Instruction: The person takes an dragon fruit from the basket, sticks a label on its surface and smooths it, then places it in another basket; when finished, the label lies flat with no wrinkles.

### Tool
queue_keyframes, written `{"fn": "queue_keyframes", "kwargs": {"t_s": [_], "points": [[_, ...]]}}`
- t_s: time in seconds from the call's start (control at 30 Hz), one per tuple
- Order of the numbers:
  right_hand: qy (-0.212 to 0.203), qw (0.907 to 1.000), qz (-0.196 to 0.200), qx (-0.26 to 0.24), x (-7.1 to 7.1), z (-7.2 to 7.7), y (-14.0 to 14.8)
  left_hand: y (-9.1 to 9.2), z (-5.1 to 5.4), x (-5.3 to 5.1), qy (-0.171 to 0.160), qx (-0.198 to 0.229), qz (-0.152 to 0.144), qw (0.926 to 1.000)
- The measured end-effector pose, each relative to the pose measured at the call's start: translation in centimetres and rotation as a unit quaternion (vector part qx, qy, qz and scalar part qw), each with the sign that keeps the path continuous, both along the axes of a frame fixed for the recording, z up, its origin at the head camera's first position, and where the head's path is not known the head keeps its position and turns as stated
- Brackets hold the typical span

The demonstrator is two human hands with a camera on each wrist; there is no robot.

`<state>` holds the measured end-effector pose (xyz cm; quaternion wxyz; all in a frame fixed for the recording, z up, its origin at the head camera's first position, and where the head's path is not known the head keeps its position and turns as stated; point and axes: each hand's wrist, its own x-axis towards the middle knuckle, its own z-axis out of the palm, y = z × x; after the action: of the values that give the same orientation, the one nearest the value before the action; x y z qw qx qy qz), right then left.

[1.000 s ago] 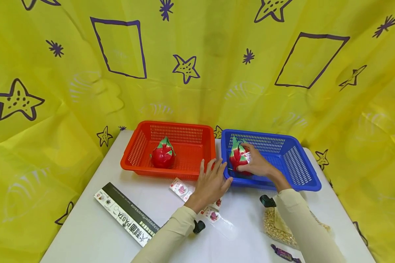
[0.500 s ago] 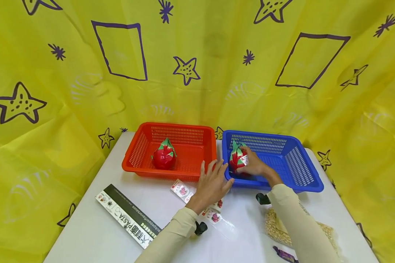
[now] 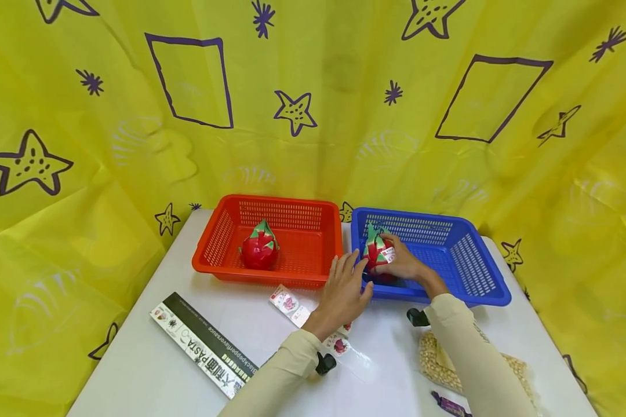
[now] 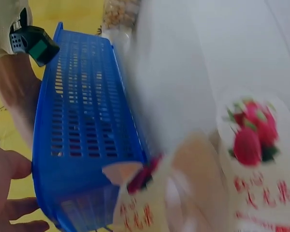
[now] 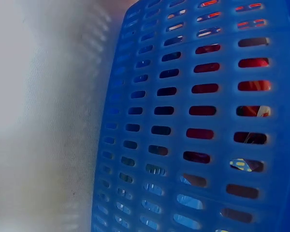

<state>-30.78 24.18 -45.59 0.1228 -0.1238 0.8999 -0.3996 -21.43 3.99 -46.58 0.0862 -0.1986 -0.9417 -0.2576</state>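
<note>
Lying at eight o'clock from the left hand (image 3: 339,298) in the head view is a long pasta box (image 3: 203,341), its near end behind the left sleeve (image 3: 279,373). A strip of fruit stickers (image 3: 287,302) passes beneath that hand, showing on its nine and six o'clock sides. At ten o'clock stands a red basket (image 3: 305,249) with a dragon fruit (image 3: 259,251) in it. Toward five o'clock from the right hand (image 3: 404,263) are a bag of grains (image 3: 438,362), partly covered by the right forearm, and a purple wrapped candy (image 3: 450,403). The right hand reaches into the blue basket (image 3: 433,255) and grasps a labelled dragon fruit (image 3: 375,253) between thumb and fingers; the fruit sits at nine o'clock from the palm, leafy tip up. The left hand's fingers lie loose and spread at the basket's seven o'clock corner.

In the left wrist view, the blue basket's slotted wall stands at nine o'clock, hiding most of the right hand; stickers show at four, the left fingers at eight.

In the right wrist view, the same wall blocks the grip, which cannot be told from there; red shows through slots around two.
</note>
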Motion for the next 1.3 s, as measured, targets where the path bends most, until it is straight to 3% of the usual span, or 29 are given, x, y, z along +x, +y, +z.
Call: {"fn": "queue_keyframes", "kwargs": {"t_s": [0.2, 0.53, 0.7, 0.83, 1.13, 1.3], "points": [[-0.003, 1.0000, 0.003, -0.004, 0.2, -0.1, 0.1, 1.2, -0.1, 0.1, -0.035, 0.059, -0.026, 0.9973], [-0.009, 0.9999, 0.001, -0.011, 0.2, -0.3, 0.4, 1.3, -0.5, 0.0, -0.107, 0.102, -0.031, 0.9885], [-0.007, 0.9997, 0.001, -0.023, 0.4, -0.2, 0.4, 1.2, -0.7, 0.0, -0.099, 0.105, -0.033, 0.9890], [-0.010, 0.9996, 0.002, -0.026, 0.7, -0.1, 0.5, 1.0, -0.5, 0.3, -0.096, 0.084, -0.029, 0.9914], [-0.015, 0.9992, -0.015, -0.034, 1.0, 0.2, 0.6, 0.0, 0.0, 1.6, -0.087, 0.063, -0.034, 0.9936], [0.008, 0.9992, -0.030, -0.025, 1.2, 0.8, 0.5, -0.7, 0.8, 2.5, -0.052, 0.075, -0.043, 0.9949]]}}
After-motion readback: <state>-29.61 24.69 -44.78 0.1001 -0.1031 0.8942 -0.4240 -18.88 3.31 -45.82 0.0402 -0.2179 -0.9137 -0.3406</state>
